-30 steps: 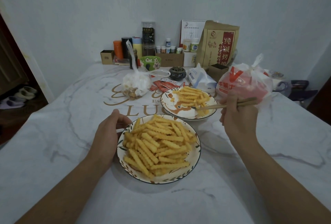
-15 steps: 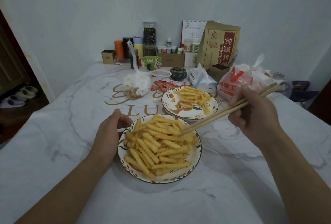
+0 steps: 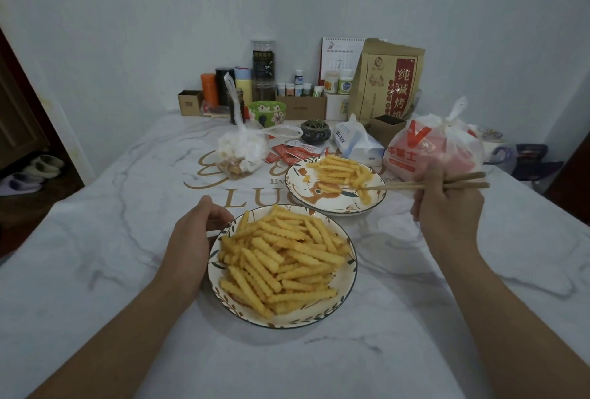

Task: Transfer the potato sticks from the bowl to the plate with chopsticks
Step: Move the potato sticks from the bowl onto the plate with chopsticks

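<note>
1. Head view is showing the right hand point(image 3: 447, 207) gripping the chopsticks point(image 3: 424, 184), fingers curled around the shafts, with the tips reaching over the right part of the plate point(image 3: 300, 181).
2. One potato stick point(image 3: 364, 194) is hanging at the chopstick tips, apparently pinched there, just above or touching the plate; the picture is not settling which.
3. For a clean drop, the tips should be going low over a bare patch of the plate before they are parting, so the stick is not bouncing off the rim onto the worktop point(image 3: 95, 255).
4. A pile of potato sticks point(image 3: 338, 170) is already lying on the far half of the plate, so releasing beside that pile looks safer than on top of it.
5. The left hand point(image 3: 194, 239) is cupping the left rim of the bowl point(image 3: 348, 283), fingers curled against its edge; that steadying is worth having for the next pick.
6. The bowl is sitting just nearer than the plate, the two rims close, and it is heaped with potato sticks point(image 3: 281, 258), so most of the job appears to be ahead.
7. The chopstick shafts are lying nearly level; a slight downward tilt at the tips should be helping the stick slide off.
8. A red-and-white plastic bag point(image 3: 427, 149) is standing just behind the right hand, so the return swing should be keeping clear of it.
</note>
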A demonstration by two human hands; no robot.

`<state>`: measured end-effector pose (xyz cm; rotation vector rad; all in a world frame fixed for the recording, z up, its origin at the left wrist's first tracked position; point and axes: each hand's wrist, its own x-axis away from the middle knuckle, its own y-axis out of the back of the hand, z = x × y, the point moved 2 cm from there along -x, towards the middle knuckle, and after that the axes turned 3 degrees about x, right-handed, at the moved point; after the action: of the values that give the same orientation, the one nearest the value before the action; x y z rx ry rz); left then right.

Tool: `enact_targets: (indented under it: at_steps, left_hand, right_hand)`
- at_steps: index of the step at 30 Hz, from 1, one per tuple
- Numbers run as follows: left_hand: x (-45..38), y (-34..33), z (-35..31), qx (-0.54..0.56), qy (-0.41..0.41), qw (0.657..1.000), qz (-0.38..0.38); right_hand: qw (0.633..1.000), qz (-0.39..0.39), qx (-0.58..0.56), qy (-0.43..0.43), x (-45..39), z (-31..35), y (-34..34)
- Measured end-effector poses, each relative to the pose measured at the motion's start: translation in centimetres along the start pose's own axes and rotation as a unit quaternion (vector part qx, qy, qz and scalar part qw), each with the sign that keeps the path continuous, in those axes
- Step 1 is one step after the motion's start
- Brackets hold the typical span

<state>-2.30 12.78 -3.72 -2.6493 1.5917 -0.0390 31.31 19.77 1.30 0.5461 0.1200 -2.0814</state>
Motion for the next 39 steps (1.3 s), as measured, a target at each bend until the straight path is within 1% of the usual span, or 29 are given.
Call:
enact_targets:
  at_steps: [5,9,13,16,19,21,22,23,24,26,28,30,32,36,39]
  left_hand:
    - [0.1,-0.2,-0.1,0.006,0.001,1.0,-0.001]
    - [0.1,-0.1,0.0,0.007,0.002,1.0,-0.002]
    - [0.0,-0.1,0.0,0.005,0.003,1.0,-0.003]
    - [0.0,-0.1,0.0,0.003,0.0,1.0,-0.003]
    - [0.0,-0.1,0.0,0.001,-0.001,1.0,-0.005]
    - [0.0,0.0,0.0,0.0,-0.001,1.0,-0.005]
    - [0.0,0.0,0.0,0.001,-0.002,1.0,-0.003]
    - [0.0,0.0,0.0,0.001,-0.002,1.0,-0.001]
    - [0.0,-0.1,0.0,0.001,-0.003,1.0,0.001]
    - [0.0,-0.1,0.0,0.001,-0.004,1.0,0.0]
    - [0.0,0.0,0.0,0.003,-0.006,1.0,-0.002]
    - [0.0,0.0,0.0,0.002,-0.007,1.0,-0.001]
    - [0.0,0.0,0.0,0.002,-0.006,1.0,-0.001]
    - [-0.1,0.0,0.0,-0.002,0.001,1.0,-0.001]
    - [-0.2,0.1,0.1,-0.004,0.0,1.0,-0.004]
  right_hand:
    - [0.996,0.014,0.057,0.07,-0.1,-0.3,-1.0]
    - [0.993,0.015,0.081,0.08,-0.3,-0.7,-1.3]
    - [0.989,0.018,0.101,0.109,-0.3,-0.7,-1.6]
    - [0.993,0.031,0.069,0.088,-0.4,-0.9,-1.7]
    - [0.998,-0.003,0.041,0.055,-0.5,-0.2,-1.0]
    - [0.998,-0.042,-0.036,0.01,-0.6,0.8,-0.1]
    - [0.995,-0.047,-0.087,-0.017,-0.7,1.3,0.3]
    - [0.989,-0.036,-0.138,-0.047,-0.7,1.7,0.6]
    - [0.979,-0.006,-0.189,-0.078,-0.6,2.1,0.8]
    - [0.948,0.079,-0.279,-0.132,-0.2,2.9,0.7]
    - [0.92,0.16,-0.322,-0.157,0.3,3.3,0.5]
    - [0.906,0.217,-0.327,-0.157,0.7,3.5,0.2]
    - [0.9,0.257,-0.321,-0.147,1.1,3.7,0.0]
    - [0.89,0.306,-0.311,-0.132,2.0,3.8,-0.5]
    - [0.895,0.336,-0.271,-0.112,2.7,4.1,-0.9]
